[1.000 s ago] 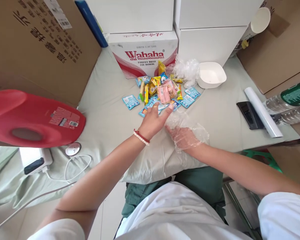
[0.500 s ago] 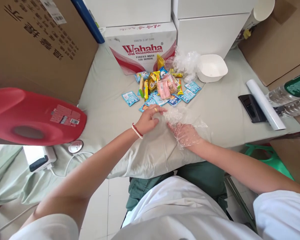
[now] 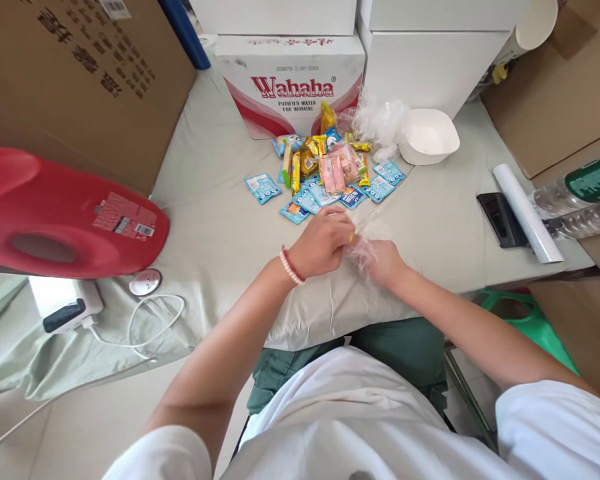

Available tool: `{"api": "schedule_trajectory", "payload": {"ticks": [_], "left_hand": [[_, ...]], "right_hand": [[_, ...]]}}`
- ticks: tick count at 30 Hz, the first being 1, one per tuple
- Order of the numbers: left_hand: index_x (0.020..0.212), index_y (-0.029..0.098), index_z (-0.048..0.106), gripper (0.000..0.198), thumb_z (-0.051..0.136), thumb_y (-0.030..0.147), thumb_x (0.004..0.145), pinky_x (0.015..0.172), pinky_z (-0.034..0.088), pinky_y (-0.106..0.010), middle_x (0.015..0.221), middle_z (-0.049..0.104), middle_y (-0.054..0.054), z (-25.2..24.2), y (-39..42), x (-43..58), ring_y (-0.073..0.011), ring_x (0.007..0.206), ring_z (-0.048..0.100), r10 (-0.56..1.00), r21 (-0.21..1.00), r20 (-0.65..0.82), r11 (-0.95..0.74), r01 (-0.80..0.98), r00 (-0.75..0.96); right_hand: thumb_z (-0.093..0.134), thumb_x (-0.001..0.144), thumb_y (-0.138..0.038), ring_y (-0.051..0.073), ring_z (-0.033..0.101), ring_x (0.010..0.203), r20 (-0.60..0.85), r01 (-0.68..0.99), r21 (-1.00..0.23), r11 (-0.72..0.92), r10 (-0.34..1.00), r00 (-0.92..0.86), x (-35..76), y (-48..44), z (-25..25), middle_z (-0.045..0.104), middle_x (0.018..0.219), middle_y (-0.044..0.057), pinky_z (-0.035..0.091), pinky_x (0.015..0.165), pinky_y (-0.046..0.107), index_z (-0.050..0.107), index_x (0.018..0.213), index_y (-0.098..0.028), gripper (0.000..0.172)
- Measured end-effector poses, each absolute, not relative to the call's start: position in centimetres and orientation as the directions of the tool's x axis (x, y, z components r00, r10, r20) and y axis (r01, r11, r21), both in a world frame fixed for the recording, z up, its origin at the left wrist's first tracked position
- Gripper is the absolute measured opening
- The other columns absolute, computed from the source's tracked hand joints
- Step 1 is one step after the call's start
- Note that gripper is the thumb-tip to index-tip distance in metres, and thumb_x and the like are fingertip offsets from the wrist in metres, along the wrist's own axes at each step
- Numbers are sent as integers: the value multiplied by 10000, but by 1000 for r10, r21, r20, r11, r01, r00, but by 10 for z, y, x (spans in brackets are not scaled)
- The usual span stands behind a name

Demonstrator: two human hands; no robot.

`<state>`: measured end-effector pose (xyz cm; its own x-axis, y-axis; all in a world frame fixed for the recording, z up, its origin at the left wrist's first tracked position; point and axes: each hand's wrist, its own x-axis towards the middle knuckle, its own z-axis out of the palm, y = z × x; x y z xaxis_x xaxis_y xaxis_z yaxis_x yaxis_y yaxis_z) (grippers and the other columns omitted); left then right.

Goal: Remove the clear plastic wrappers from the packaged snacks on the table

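Note:
My left hand (image 3: 326, 241), with a red and white bracelet at its wrist, is closed on one side of a crumpled clear plastic bag (image 3: 364, 252). On the bag's other side, my right hand (image 3: 384, 261) has its fingers curled into the plastic. Both hands are close together above the cloth near the table's front edge. Just beyond them is a pile of small wrapped snacks: blue sachets (image 3: 263, 188), yellow packets (image 3: 295, 172) and pink packets (image 3: 333, 173). More crumpled clear plastic (image 3: 380, 123) lies behind the pile, beside a white bowl (image 3: 430, 137).
A Wahaha box (image 3: 293, 87) stands behind the snacks. At the left are a red jug (image 3: 80, 220), a white charger (image 3: 65, 303) with a cable, and a large carton (image 3: 130, 120). A white roll (image 3: 527, 213), a black phone (image 3: 497, 220) and plastic bottles (image 3: 587, 180) lie at the right.
My left hand has moved right and closed on the plastic. The bag, earlier spread over my right hand, is now bunched between both hands. The view has shifted slightly.

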<state>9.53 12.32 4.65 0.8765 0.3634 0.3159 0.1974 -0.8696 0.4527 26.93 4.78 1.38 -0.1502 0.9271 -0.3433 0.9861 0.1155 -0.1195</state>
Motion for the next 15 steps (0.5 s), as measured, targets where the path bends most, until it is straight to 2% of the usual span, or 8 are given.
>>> {"api": "schedule_trajectory", "payload": {"ticks": [2, 4, 7, 9, 11, 12, 15], "left_hand": [[720, 226, 664, 211, 493, 102, 720, 1192, 346, -505, 841, 721, -28, 38, 113, 64, -210, 985, 686, 429, 475, 302, -842, 256, 851], [743, 235, 674, 178, 512, 163, 735, 1240, 277, -554, 833, 714, -28, 26, 105, 35, -242, 1082, 680, 472, 524, 237, -798, 298, 849], [812, 247, 709, 232, 482, 270, 853, 1285, 140, -611, 864, 741, -30, 11, 95, 4, -274, 1194, 665, 541, 610, 92, -694, 382, 836], [820, 251, 720, 389, 369, 324, 972, 1289, 105, -620, 908, 769, -34, 4, 91, -5, -264, 1221, 663, 653, 642, 36, -595, 484, 756], [776, 249, 711, 529, 264, 361, 1036, 1280, 155, -613, 911, 779, -45, -2, 90, -4, -255, 1205, 671, 785, 637, 24, -489, 595, 619], [757, 246, 706, 537, 273, 390, 1041, 1264, 203, -615, 913, 781, -57, -5, 89, -1, -265, 1192, 672, 836, 616, 22, -443, 651, 548], [813, 230, 725, 311, 517, 418, 947, 1190, 316, -653, 1041, 775, -117, -11, 89, 13, -338, 1218, 639, 903, 494, -18, -366, 789, 430]], "right_hand": [[484, 1041, -246, 285, 719, 1060, -322, 989, -140, 43, 943, -86, 282, 51, 13, 716, 1270, 143, 550, 854, 349, 480, 1573, -221, 533], [494, 1009, -220, 275, 717, 1045, -282, 976, -211, -48, 959, -14, 295, 56, 8, 740, 1233, 126, 531, 856, 330, 349, 1653, -224, 660], [540, 950, -208, 239, 712, 943, -223, 900, -419, -121, 974, 27, 312, 64, -4, 770, 1047, 79, 520, 869, 312, 329, 1654, -179, 735], [572, 910, -227, 217, 694, 857, -178, 828, -546, -131, 983, 38, 321, 66, -13, 758, 982, 60, 525, 859, 314, 353, 1633, -151, 759], [583, 889, -265, 200, 673, 808, -127, 763, -633, -131, 990, 65, 326, 66, -20, 744, 996, 57, 534, 852, 327, 396, 1601, -152, 745], [583, 884, -285, 193, 662, 786, -102, 737, -663, -132, 991, 86, 328, 65, -23, 737, 1011, 57, 537, 848, 336, 420, 1581, -158, 728], [569, 884, -333, 177, 625, 713, -33, 689, -710, -148, 984, 176, 330, 58, -27, 723, 1040, 62, 540, 828, 357, 473, 1525, -169, 669]]}}
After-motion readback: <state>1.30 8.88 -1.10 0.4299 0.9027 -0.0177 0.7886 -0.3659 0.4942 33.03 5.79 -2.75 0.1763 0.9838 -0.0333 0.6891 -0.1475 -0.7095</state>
